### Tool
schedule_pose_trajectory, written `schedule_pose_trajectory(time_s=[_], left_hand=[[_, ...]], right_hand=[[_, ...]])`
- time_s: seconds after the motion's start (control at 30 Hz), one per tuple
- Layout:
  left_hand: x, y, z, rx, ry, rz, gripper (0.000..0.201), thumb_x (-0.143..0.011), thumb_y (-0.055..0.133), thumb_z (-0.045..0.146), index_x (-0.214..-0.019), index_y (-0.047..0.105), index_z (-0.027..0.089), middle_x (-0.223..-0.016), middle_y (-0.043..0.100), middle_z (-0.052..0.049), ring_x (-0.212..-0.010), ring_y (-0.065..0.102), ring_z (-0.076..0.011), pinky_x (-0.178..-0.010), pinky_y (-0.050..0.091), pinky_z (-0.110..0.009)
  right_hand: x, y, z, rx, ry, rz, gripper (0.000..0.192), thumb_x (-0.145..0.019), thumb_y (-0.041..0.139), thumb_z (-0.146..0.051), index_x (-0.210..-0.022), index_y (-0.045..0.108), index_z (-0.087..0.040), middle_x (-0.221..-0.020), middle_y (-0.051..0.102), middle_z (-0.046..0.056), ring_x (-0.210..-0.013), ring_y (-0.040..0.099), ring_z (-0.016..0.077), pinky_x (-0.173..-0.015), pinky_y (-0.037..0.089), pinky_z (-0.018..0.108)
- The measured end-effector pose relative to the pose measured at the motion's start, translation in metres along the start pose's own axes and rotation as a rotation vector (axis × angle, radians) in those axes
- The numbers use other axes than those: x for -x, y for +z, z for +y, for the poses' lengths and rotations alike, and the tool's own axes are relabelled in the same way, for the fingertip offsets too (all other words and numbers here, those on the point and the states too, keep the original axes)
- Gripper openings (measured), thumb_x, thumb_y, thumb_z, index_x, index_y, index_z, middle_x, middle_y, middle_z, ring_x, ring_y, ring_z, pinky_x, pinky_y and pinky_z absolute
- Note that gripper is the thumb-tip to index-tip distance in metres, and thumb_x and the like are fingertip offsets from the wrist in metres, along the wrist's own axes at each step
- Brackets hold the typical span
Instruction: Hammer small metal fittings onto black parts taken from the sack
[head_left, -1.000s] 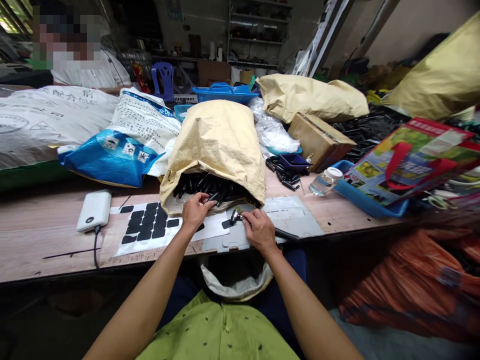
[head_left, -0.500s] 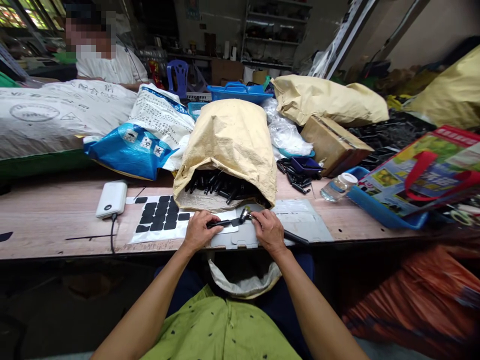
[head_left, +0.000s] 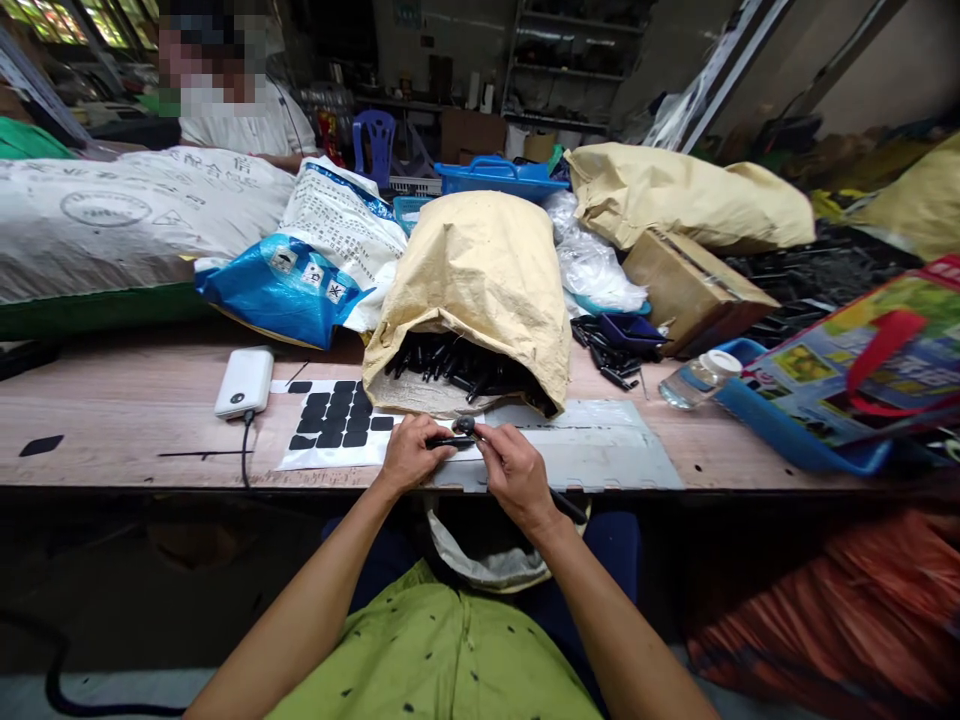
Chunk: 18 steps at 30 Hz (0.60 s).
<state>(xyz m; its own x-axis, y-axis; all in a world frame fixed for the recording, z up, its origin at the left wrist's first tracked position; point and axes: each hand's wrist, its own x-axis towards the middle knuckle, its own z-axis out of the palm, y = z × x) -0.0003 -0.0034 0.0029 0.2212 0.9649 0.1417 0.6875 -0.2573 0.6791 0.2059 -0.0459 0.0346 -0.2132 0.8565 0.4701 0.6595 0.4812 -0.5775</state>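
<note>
At the front edge of the table (head_left: 165, 410), just before the open tan sack (head_left: 480, 265), the left hand (head_left: 411, 452) pinches a slim black piece (head_left: 452, 441). The right hand (head_left: 517, 472) grips a black-handled tool (head_left: 464, 426), its rounded dark head beside that piece. Right of the sack's mouth, a flat gray board (head_left: 604, 442) leaves room; left, black patches (head_left: 335, 414) dot a white sheet (head_left: 337, 459). Behind the sack stand a purple chair (head_left: 375, 148) and shelves (head_left: 574, 72).

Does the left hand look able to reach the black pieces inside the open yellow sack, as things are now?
Probably yes: the yellow sack opens toward the left hand, leaving the black pieces exposed, with nothing visibly blocking. But that hand holds a slim black item.
</note>
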Motion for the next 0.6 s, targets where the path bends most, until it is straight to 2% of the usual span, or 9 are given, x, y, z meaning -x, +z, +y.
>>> schedule_pose_trajectory(time_s=[0.2, 0.37, 0.6], left_hand=[[0.000, 0.001, 0.001, -0.019, -0.018, 0.002, 0.019, -0.078, 0.080, 0.032, -0.097, 0.080, 0.030, -0.094, 0.070, 0.000, -0.094, 0.055, -0.0216, -0.086, 0.041, -0.036], [0.001, 0.001, 0.002, -0.011, -0.026, 0.004, 0.018, -0.077, 0.080, 0.032, -0.096, 0.080, 0.030, -0.096, 0.072, 0.001, -0.097, 0.055, -0.0222, -0.090, 0.040, -0.037], [0.000, 0.000, 0.005, -0.012, -0.041, -0.003, 0.018, -0.077, 0.080, 0.032, -0.095, 0.079, 0.030, -0.096, 0.072, 0.000, -0.098, 0.056, -0.0224, -0.091, 0.040, -0.038]], right_hand=[[0.002, 0.002, -0.005, 0.141, 0.003, -0.056, 0.029, -0.100, 0.050, -0.021, -0.124, 0.068, -0.024, -0.096, 0.065, 0.007, -0.094, 0.062, 0.0209, -0.084, 0.051, 0.030], [0.001, -0.009, -0.003, 0.146, 0.029, 0.021, 0.032, -0.103, 0.046, -0.024, -0.129, 0.065, -0.023, -0.097, 0.065, 0.006, -0.094, 0.061, 0.0195, -0.087, 0.050, 0.030], [0.009, -0.012, 0.004, 0.190, 0.059, -0.029, 0.030, -0.100, 0.049, -0.021, -0.123, 0.068, -0.024, -0.096, 0.066, 0.005, -0.094, 0.062, 0.0198, -0.085, 0.050, 0.029]])
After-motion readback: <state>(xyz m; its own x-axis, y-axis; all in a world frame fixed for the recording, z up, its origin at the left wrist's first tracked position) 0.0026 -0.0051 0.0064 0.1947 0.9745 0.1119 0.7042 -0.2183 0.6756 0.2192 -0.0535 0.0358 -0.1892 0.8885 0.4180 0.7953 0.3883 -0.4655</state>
